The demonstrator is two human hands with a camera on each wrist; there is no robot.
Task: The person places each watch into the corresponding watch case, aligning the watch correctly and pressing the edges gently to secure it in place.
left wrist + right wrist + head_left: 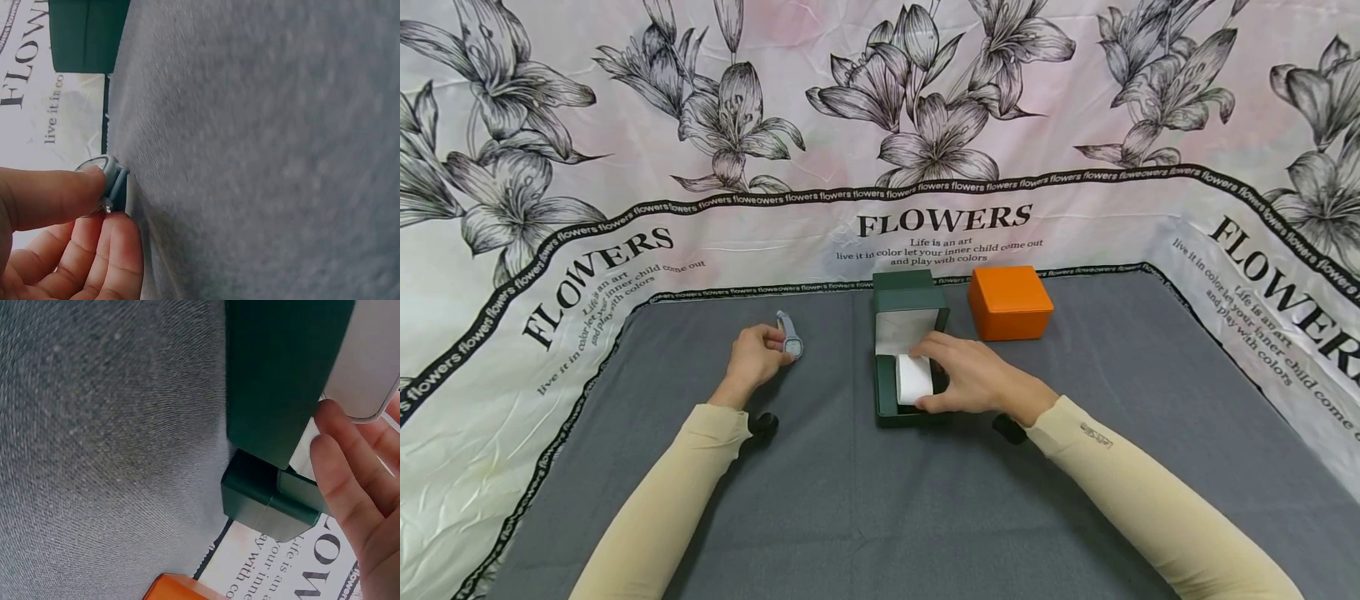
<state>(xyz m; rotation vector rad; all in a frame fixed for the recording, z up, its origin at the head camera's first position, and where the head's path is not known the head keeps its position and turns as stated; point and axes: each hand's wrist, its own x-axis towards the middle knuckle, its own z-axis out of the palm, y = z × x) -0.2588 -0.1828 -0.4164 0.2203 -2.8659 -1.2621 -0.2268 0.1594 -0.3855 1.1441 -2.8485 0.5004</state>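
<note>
In the head view my left hand [752, 360] pinches a pale blue wristwatch [792, 347] close over the grey cloth. The left wrist view shows the thumb on one side of the watch [111, 178] and the fingers below it. Farther right, a dark green watch box [913, 420] stands with its lid raised, pale inside. My right hand [966, 373] reaches into it and grips the white watch cushion [913, 380] between thumb and fingers. In the right wrist view, fingertips lie along the edge of the cushion [362, 356], beside the green box wall [281, 375].
A closed orange box [1010, 304] sits behind and to the right of the green box. The grey cloth [850, 517] covers the table. A white flower-printed sheet [940, 242] rises at the back and sides. Dark wrist devices [764, 426] sit by both cuffs.
</note>
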